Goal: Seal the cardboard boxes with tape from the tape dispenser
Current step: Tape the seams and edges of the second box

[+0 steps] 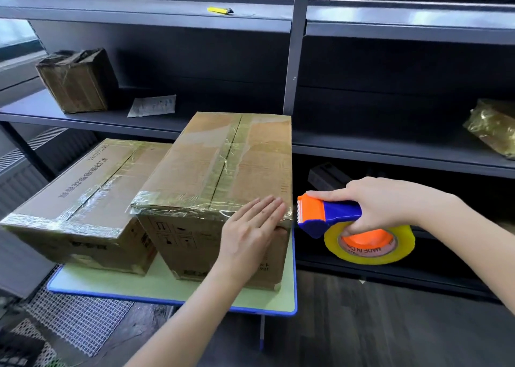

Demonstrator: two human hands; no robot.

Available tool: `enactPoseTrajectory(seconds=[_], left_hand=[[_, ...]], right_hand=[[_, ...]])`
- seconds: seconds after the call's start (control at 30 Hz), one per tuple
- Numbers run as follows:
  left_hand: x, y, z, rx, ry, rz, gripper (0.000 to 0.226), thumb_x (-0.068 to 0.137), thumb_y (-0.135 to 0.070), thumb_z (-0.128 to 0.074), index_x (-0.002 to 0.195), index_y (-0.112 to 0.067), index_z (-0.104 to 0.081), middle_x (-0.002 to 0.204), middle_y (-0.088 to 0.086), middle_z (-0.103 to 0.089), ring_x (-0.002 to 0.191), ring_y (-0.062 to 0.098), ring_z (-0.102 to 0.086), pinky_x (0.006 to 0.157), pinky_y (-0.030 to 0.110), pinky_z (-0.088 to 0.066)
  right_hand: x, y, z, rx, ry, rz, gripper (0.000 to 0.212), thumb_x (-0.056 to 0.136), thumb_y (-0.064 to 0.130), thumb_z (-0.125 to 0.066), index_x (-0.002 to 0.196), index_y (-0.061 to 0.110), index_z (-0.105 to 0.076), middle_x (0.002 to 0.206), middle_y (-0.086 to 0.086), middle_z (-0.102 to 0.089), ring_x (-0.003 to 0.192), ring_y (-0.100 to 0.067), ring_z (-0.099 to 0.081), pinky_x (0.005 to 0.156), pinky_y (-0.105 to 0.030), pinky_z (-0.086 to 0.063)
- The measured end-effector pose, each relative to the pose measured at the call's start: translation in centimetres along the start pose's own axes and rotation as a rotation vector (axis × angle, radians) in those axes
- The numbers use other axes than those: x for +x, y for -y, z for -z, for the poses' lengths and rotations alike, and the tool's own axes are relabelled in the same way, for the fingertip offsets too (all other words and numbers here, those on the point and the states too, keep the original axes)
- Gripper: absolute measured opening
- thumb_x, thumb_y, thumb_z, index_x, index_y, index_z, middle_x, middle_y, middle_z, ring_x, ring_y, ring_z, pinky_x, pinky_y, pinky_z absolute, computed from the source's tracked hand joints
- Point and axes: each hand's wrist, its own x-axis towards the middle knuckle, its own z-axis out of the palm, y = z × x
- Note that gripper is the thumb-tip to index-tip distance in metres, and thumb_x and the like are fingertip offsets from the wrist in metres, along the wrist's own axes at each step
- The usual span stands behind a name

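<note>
Currently two boxes on table (pixel 167 284): lower box (pixel 83 196); taller box (pixel 217 165) under flat left hand (pixel 250 230); right hand (pixel 390 202) grips one tape dispenser (pixel 334 213).

Daylight scene, moderately bright and even. The taller cardboard box (pixel 223 165) at centre is in sharp focus. The clear tape (pixel 231 143) on its top shows pale streaks of glare. Up and left of the box, a window strip (pixel 14 32) is washed out to near white. Above and right of the box, a shelf board (pixel 404 18) carries a broad sheen, while the shelf recesses (pixel 390 87) behind the box lie in deep shadow. Shelf edges bow toward the frame borders. The floor mesh (pixel 78 319) below and left of the box is soft.
</note>
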Motion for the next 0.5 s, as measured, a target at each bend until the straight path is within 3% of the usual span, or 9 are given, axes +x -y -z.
enactPoseTrajectory(seconds=[0.17,0.33,0.5], left_hand=[[-0.8,3.4,1.3,-0.014,-0.031,0.002,0.035,0.089,-0.034,-0.056,0.112,-0.01,-0.07,0.117,0.002,-0.066,0.112,0.015,-0.06,0.098,0.032,-0.045],[-1.4,4.9,1.8,-0.048,-0.002,0.02,0.036,0.089,-0.035,-0.057,0.113,-0.012,-0.07,0.117,-0.002,-0.066,0.114,0.013,-0.059,0.099,0.033,-0.045],[-1.3,4.8,1.5,-0.069,0.011,0.051,0.034,0.087,-0.035,-0.058,0.112,-0.014,-0.07,0.117,-0.003,-0.066,0.114,0.011,-0.059,0.098,0.032,-0.046]], right_hand=[[1.0,1.6,0.0,0.069,-0.053,0.045,0.086,0.081,0.049,-0.063,0.137,0.064,0.001,0.089,0.007,-0.053,0.079,-0.007,-0.051,0.069,-0.022,-0.045],[1.7,2.0,0.3,0.119,0.009,0.08,0.089,0.078,0.048,-0.067,0.129,0.07,0.003,0.096,0.01,-0.054,0.078,-0.004,-0.051,0.069,-0.019,-0.044],[1.0,1.5,0.7,0.102,0.048,0.025,0.086,0.079,0.047,-0.066,0.133,0.068,-0.002,0.092,0.003,-0.059,0.074,-0.007,-0.053,0.061,-0.014,-0.04]])
